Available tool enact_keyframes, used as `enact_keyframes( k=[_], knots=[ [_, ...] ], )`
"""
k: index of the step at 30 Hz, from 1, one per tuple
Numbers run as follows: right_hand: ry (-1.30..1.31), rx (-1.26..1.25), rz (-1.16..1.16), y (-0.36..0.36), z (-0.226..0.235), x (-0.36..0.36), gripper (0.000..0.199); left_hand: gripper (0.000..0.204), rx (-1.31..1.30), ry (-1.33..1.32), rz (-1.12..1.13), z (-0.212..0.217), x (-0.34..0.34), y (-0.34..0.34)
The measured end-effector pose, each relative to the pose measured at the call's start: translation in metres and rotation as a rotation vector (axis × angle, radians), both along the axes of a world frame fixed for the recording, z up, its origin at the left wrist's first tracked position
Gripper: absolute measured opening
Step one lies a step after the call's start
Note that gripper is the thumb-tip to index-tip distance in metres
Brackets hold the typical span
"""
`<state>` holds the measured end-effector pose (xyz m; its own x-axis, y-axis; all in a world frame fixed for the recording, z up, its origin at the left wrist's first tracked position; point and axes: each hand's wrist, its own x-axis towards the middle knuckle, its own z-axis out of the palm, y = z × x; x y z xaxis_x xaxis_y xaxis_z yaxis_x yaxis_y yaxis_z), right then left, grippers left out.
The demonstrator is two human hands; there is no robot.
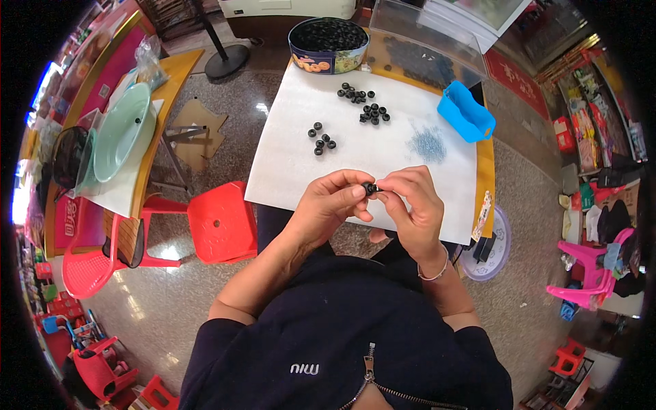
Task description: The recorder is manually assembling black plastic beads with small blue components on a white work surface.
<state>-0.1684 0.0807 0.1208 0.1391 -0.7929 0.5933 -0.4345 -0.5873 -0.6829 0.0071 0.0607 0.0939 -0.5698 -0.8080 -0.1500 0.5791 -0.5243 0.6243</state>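
Note:
Over the near edge of the white tabletop (287, 157), my left hand (326, 205) pinches a small round black piece (370, 188) between thumb and fingertips. My right hand (413, 201) meets it from the other side, with thumb and forefinger pressed together at the piece. Whatever else those right fingertips hold is too small to make out. Beyond my hands lie loose black pieces of the same kind, in a small cluster (320, 143) at the left and two more groups (374, 113) farther back. A scatter of tiny bluish bits (428, 145) is spread at the right.
At the table's back stand an oval tin (321, 63) full of black pieces and a clear plastic box (471, 68) holding dark pieces. A blue plastic bin (454, 113) sits at the right edge. To the left are a red stool (217, 222) and a side table with a green basin (140, 123).

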Motion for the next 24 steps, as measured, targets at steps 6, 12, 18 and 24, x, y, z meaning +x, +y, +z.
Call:
enact_keyframes(
  k=[6, 12, 18, 24],
  knots=[
    [0.065, -0.024, -0.002, 0.000, 0.001, 0.001, 0.023, 0.020, -0.035, -0.057, 0.023, 0.001, 0.000, 0.001],
    [0.112, -0.079, 0.011, -0.001, 0.001, 0.003, 0.022, 0.019, -0.123, -0.187, 0.082, -0.001, -0.001, 0.002],
    [0.091, -0.033, 0.045, -0.003, 0.002, 0.003, 0.021, 0.019, -0.140, -0.200, 0.086, -0.008, -0.002, -0.001],
    [-0.021, 0.051, 0.083, -0.004, -0.009, 0.002, 0.019, 0.020, -0.092, -0.165, 0.061, -0.013, -0.003, -0.001]
  ],
)
